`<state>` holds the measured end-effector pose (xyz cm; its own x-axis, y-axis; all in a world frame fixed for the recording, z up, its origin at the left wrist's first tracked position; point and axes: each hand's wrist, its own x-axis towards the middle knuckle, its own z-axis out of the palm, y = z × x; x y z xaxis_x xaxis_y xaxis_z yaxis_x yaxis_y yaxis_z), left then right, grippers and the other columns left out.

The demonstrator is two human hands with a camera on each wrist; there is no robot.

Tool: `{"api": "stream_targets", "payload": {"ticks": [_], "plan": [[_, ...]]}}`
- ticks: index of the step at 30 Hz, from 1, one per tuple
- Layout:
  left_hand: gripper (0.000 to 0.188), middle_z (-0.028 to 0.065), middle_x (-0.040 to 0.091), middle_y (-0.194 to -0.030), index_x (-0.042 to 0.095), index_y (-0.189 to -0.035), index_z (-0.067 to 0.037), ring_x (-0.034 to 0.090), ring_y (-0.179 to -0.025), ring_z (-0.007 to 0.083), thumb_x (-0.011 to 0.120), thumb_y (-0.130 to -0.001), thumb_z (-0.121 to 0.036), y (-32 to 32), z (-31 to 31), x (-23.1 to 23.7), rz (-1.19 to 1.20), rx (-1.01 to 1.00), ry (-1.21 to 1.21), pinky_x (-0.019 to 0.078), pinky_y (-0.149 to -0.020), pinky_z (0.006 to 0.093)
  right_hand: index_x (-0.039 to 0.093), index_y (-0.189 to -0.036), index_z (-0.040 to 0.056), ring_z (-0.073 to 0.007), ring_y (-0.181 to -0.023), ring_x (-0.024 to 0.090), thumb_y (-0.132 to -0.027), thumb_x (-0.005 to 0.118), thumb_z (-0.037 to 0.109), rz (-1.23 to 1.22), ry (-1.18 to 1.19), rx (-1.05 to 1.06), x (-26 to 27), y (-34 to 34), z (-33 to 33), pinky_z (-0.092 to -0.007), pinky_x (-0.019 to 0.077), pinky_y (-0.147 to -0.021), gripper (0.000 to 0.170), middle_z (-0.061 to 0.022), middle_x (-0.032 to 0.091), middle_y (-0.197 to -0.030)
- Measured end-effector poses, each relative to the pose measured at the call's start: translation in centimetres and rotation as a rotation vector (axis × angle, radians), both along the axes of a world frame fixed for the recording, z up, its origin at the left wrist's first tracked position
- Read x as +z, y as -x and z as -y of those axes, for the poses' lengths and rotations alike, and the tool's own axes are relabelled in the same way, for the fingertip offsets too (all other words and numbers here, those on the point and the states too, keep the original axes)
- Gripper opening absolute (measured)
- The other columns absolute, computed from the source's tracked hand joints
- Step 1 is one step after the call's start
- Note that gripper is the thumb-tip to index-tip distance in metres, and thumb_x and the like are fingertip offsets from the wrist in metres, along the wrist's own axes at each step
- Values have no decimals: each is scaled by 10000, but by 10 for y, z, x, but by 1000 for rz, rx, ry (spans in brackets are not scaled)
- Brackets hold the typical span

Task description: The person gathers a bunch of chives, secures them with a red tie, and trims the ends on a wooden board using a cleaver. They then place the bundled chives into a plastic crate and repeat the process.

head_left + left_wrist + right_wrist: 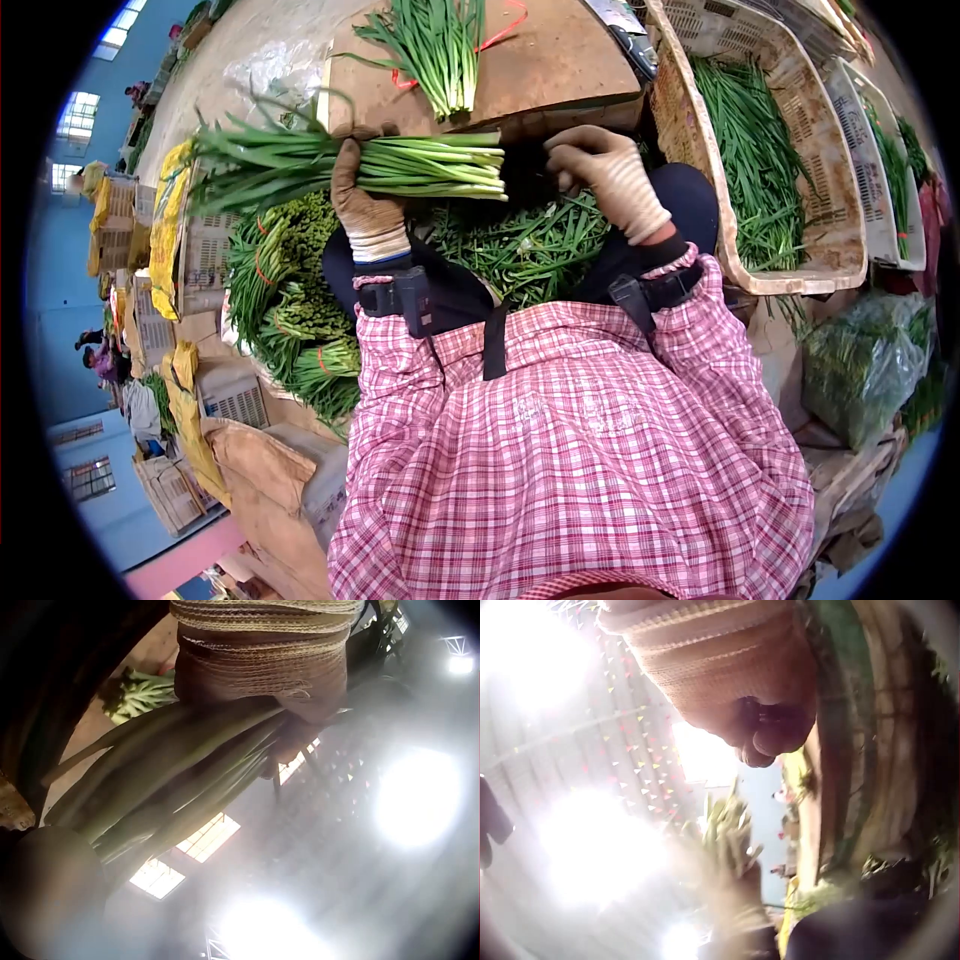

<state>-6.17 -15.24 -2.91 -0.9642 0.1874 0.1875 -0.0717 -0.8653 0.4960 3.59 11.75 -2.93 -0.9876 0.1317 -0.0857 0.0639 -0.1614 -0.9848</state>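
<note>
My gloved left hand (362, 195) grips a thick bunch of garlic chives (435, 165) around its middle. The pale cut ends point right and the dark leaves spread left. In the left wrist view the long leaves (172, 765) run out from under the glove. My gloved right hand (608, 180) is raised just right of the cut ends, apart from them, its fingers loosely bent with nothing visible in them. The right wrist view shows its bent fingers (780, 735) close up. Loose green trimmings (520, 245) lie below the hands, between my knees.
Ahead, a brown board (560, 60) bears another chive bunch (435, 50) on a red tie (505, 30). Tied green bundles (300, 300) lie at my left. At right stands a plastic crate (735, 250) with loose chives, beside a clear bag (865, 365) of greens.
</note>
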Motion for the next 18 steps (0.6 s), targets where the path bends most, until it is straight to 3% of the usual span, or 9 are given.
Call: {"api": "stream_targets", "payload": {"ticks": [1, 2, 4, 6, 8, 10, 12, 15, 18], "plan": [[237, 82, 655, -1070, 618, -1121, -125, 562, -1117, 334, 583, -889, -99, -1, 3, 2, -30, -109, -113, 402, -1034, 508, 654, -959, -30, -80, -590, 575, -831, 692, 165, 11, 203, -48, 1, 2, 4, -219, 482, -538, 237, -50, 650, -755], [237, 82, 655, -1070, 618, -1121, -125, 562, -1117, 334, 583, -889, -99, -4, 2, 1, -24, -110, -110, 402, -1034, 508, 654, -959, -30, -80, -590, 575, -831, 692, 165, 16, 206, -50, 2, 4, 11, -219, 482, -538, 237, -50, 650, -755], [253, 88, 650, -1099, 607, -1136, -128, 549, -1135, 348, 587, -887, -91, -10, -11, -2, 50, 160, 46, 386, -1049, 524, 650, -942, -33, -90, -593, 576, -802, 721, 185, -95, 27, 41, 11, 11, 38, -240, 490, -545, 268, -54, 646, -747], [249, 90, 641, -1130, 606, -1132, -125, 525, -1173, 359, 588, -886, -93, -8, -16, -7, 7, 202, 102, 373, -1060, 533, 655, -900, -26, -89, -591, 569, -778, 739, 172, -151, -132, 37, 4, 21, 50, -244, 484, -544, 247, -49, 643, -740], [289, 97, 638, -1126, 604, -1145, -108, 540, -1167, 355, 610, -859, -62, -12, -8, -6, 77, 117, -10, 434, -1017, 518, 660, -897, -23, -90, -596, 576, -788, 719, 130, -36, 24, 44, 18, 12, 45, -238, 488, -544, 197, -51, 650, -747], [304, 103, 632, -1148, 604, -1157, -116, 527, -1187, 366, 613, -857, -73, -12, 0, -10, 36, 177, 9, 427, -1023, 521, 666, -944, -15, -106, -629, 604, -800, 694, 86, -34, 167, -74, 6, 11, 34, -232, 500, -547, 178, -61, 667, -797], [302, 96, 629, -1141, 596, -1166, -118, 521, -1193, 375, 607, -865, -89, -12, 4, -9, -7, 89, -112, 426, -1025, 521, 665, -975, -13, -105, -683, 607, -794, 710, 101, 57, 411, -58, -4, 13, 28, -235, 502, -598, 219, -52, 672, -822], [327, 71, 616, -1125, 577, -1199, -134, 568, -1108, 314, 603, -873, -109, -13, -2, -13, -110, 149, -32, 424, -1029, 517, 645, -1041, -23, -84, -766, 595, -822, 687, 110, -157, 50, 199, 13, 12, 53, -215, 492, -701, 259, -40, 660, -877], [437, 13, 597, -1050, 546, -1257, -182, 582, -1007, 227, 616, -846, -53, -12, 4, -8, -260, 118, -58, 392, -1059, 521, 672, -961, -14, -78, -737, 592, -801, 698, 88, -234, -151, 121, 11, 8, 43, -214, 486, -671, 192, -25, 651, -803]]}}
